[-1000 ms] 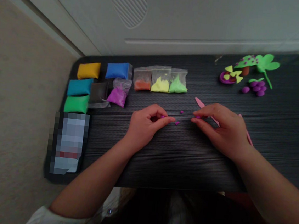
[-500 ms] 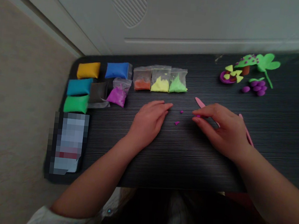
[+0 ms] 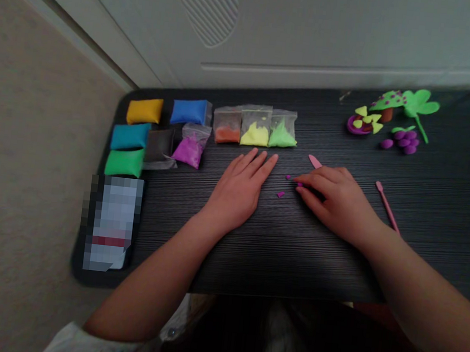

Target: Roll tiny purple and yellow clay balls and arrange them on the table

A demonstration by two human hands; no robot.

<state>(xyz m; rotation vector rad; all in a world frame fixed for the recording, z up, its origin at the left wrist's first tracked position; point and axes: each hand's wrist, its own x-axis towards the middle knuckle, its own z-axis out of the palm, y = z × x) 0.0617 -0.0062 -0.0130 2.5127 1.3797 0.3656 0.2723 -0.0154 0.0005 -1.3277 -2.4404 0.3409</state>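
Note:
My left hand lies palm down on the dark table, its fingers spread, holding nothing. My right hand rests on its side to the right of it. Between its thumb and index fingertips is a tiny piece of purple modelling clay, mostly covered by them. Just left of those fingertips sit a small purple clay ball and a purple clay scrap. A pink modelling knife pokes out from behind my right hand, and a thin pink modelling tool lies beyond the wrist.
Bags of clay in several colours, such as the yellow bag, line the table's back left. A phone lies at the left edge. Clay grapes, a clay flower and a filled purple clay bowl stand back right.
My right hand has shifted left and down towards the small clay bits, still pinching its piece. My left hand's fingers have spread apart and flattened on the table.

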